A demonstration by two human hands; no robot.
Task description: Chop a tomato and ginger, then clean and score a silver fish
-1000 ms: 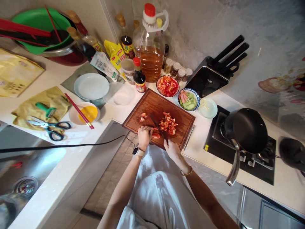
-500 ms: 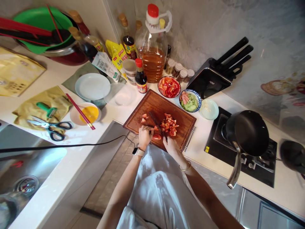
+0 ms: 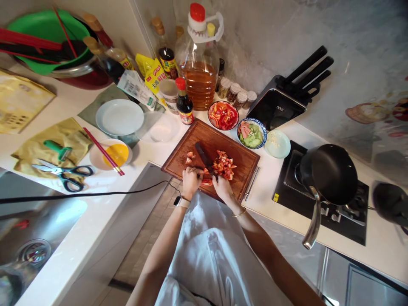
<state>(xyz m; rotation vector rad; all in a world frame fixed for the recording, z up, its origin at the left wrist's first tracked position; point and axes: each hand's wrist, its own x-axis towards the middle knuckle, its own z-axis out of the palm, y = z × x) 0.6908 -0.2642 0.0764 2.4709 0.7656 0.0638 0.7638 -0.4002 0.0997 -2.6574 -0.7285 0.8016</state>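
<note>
Around the cutting board point(image 3: 212, 138), a white counter point(image 3: 266, 189); to the board's right, a black gas stove point(image 3: 279, 187), with a dark pan point(image 3: 333, 174) on it, handle toward the person; beyond the board, a big oil jug point(image 3: 201, 80) with a red cap; beyond its far right side, a black knife block point(image 3: 276, 104); left of the board, a white plate point(image 3: 119, 117), and nearer the person a bowl point(image 3: 96, 158) of yellow liquid, chopsticks point(image 3: 103, 151) laid across.

Just past the board's far right edge, three in a row: bowl of red strips point(image 3: 223, 129), blue-patterned bowl point(image 3: 265, 135), pale green dish point(image 3: 283, 149).

At the board's near edge, both hands; left hand point(image 3: 191, 180) on the left part, fingers curled down and bunched; cannot tell whether they pinch anything, tips hidden; right hand point(image 3: 223, 188) beside it, fingers wrapped around the handle of the knife point(image 3: 203, 156); blade slants across mid-board, tip pointing far left.

Right of the blade, a pile of chopped tomato point(image 3: 225, 163); between the hands, a red slice point(image 3: 206, 182); left of the blade, a few small chunks point(image 3: 190, 157).
</note>
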